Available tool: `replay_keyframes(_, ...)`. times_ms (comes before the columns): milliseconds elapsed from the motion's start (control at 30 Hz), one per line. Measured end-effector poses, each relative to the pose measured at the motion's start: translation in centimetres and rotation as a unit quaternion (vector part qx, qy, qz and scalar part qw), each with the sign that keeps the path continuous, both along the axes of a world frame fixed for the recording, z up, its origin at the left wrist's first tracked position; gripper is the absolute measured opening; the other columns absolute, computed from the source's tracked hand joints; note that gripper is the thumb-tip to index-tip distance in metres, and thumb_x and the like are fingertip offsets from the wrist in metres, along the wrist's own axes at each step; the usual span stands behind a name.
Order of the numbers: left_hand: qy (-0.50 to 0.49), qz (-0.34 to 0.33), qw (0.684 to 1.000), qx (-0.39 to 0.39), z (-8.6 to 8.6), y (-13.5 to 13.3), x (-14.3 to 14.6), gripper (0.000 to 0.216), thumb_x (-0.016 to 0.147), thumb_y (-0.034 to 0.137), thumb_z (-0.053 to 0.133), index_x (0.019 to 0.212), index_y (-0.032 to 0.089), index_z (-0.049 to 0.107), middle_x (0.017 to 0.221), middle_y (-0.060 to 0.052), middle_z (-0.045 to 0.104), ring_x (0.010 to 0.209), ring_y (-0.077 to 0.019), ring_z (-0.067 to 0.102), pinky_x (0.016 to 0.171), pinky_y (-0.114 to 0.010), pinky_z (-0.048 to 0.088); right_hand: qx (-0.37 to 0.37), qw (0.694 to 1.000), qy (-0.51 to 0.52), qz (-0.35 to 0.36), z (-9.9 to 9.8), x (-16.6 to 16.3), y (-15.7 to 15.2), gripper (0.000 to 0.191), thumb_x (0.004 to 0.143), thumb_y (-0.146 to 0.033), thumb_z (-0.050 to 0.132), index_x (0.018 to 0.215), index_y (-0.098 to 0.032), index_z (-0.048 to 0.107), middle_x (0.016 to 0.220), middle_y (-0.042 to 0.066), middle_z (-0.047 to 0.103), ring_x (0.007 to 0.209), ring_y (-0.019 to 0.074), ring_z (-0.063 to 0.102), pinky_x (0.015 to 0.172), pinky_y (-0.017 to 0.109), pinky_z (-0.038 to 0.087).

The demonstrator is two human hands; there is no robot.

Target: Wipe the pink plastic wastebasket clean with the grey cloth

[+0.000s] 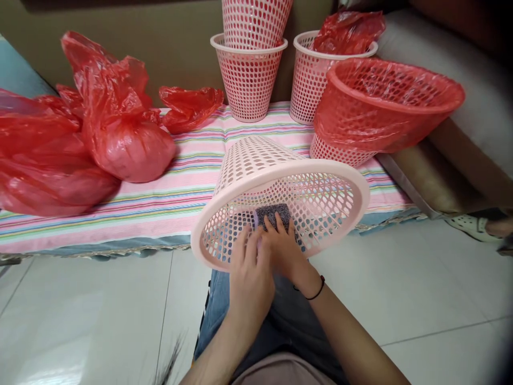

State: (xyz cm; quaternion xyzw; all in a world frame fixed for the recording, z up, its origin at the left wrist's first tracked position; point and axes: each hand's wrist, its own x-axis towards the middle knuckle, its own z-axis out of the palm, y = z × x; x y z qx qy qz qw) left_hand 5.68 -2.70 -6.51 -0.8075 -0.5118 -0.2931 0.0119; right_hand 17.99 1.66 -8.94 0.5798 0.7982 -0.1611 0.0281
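Observation:
A pale pink perforated plastic basket (256, 160) lies on its side, its open mouth toward me, resting partly on my knee and the striped mat. Inside its mouth sits a dark grey speckled block (273, 213), like a sponge or stone. My right hand (282, 247) reaches into the basket with its fingers pressed on that block. My left hand (250, 272) lies beside it at the lower rim, fingers together against the rim and the right hand. A thin black band circles my right wrist.
A striped pink mat (176, 187) covers a low platform. Red plastic bags (116, 123) are heaped at the left. Stacked pink baskets (248, 69) stand at the back, and a basket lined with a red bag (385, 101) lies at the right. White floor tiles (420, 289) surround me.

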Motion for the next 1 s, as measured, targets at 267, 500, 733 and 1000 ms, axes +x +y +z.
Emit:
replay_keyframes(267,0.181,0.114,0.967,-0.139,-5.9,2.2,-2.3,0.049,0.085,0.007,0.039,0.131,-0.006,0.054,0.142,-0.029,0.046,0.139,-0.0343,0.039,0.115,-0.052,0.034,0.003,1.000,0.004,0.002,0.6,-0.3,0.0,0.061,0.082,-0.019,0.051,0.142,-0.008,0.044,0.156,0.021,0.029,0.145,0.0461,0.015,0.111,0.071,0.008)
replay_keyframes(500,0.207,0.108,0.960,-0.153,-6.0,1.6,-2.2,0.050,0.088,0.010,0.042,0.133,-0.008,0.051,0.144,-0.030,0.043,0.139,-0.0364,0.038,0.114,-0.052,0.036,0.005,1.000,-0.003,0.009,0.4,0.0,0.1,0.062,0.080,-0.019,0.053,0.141,-0.009,0.046,0.156,0.019,0.030,0.145,0.0446,0.014,0.112,0.069,0.006)
replay_keyframes(733,0.186,0.096,0.963,-0.169,-5.2,1.9,-2.3,0.052,0.086,0.013,0.050,0.138,0.008,0.053,0.143,-0.027,0.047,0.137,-0.0378,0.041,0.111,-0.053,0.037,0.020,1.000,-0.012,0.009,0.3,-0.2,0.1,0.061,0.082,-0.024,0.055,0.140,-0.009,0.046,0.155,0.021,0.032,0.144,0.0457,0.017,0.112,0.070,0.005)
replay_keyframes(1000,0.221,0.123,0.948,-0.194,-4.4,2.5,-0.9,0.052,0.086,0.014,0.054,0.138,0.008,0.052,0.140,-0.030,0.049,0.134,-0.0403,0.044,0.111,-0.055,0.036,0.014,1.000,-0.014,0.004,0.6,-0.3,0.0,0.062,0.083,-0.024,0.055,0.142,-0.009,0.044,0.156,0.021,0.030,0.145,0.0452,0.015,0.112,0.069,0.005)
